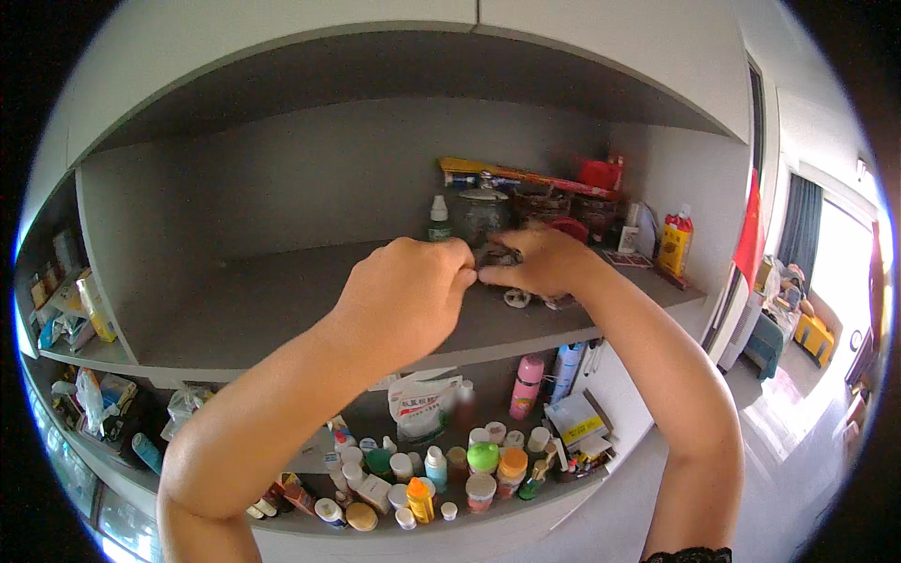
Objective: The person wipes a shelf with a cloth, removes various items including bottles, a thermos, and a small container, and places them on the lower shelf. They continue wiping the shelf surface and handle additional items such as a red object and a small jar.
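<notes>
Reaching over the shelf (253, 314), my left hand (408, 293) has fingers together; my right hand (544, 260) curves around a small dark item (500, 255), near the glass jar (482, 218); its grip I cannot tell.

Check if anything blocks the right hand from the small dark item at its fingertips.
Nothing visible does. The right hand reaches right up to the small dark item; contact is unclear. The left hand is close on the other side, and the lidded glass jar stands behind.
</notes>
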A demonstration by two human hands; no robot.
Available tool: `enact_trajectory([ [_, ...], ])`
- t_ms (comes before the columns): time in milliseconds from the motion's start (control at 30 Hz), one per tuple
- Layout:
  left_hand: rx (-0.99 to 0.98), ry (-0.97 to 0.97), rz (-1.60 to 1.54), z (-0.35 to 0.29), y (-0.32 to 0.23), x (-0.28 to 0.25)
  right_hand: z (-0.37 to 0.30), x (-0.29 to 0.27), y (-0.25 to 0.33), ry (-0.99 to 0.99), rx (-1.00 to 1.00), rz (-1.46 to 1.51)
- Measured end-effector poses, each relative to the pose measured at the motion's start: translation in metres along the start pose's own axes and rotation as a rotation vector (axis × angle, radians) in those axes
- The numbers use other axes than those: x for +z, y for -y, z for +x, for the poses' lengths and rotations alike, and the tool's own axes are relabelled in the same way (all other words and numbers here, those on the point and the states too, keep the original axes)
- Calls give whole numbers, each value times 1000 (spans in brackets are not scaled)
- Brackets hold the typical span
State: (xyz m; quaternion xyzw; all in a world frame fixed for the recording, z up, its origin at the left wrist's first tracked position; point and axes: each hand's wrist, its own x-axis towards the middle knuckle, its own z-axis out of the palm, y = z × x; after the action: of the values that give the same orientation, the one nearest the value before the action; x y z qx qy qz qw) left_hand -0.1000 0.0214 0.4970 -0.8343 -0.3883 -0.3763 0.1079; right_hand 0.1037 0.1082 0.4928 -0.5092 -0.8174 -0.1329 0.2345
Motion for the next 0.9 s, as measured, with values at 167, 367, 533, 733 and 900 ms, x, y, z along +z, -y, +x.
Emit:
enact_trajectory([
  [167, -102, 53, 95, -8, 36, 0, 2, 11, 16, 104, -192, -6],
  [367, -138, 6, 199, -33, 47, -35, 43, -14, 23, -67, -208, 234],
  [533, -218, 53, 344, -56, 63, -34, 111, 42, 42, 49, -62, 31],
  [733, -150, -103, 242, -68, 75, -32, 106, 69, 65, 235, -72, -57],
  [900, -199, -35, 282, -67, 74, -30, 41, 46, 70, 73, -489, 157],
])
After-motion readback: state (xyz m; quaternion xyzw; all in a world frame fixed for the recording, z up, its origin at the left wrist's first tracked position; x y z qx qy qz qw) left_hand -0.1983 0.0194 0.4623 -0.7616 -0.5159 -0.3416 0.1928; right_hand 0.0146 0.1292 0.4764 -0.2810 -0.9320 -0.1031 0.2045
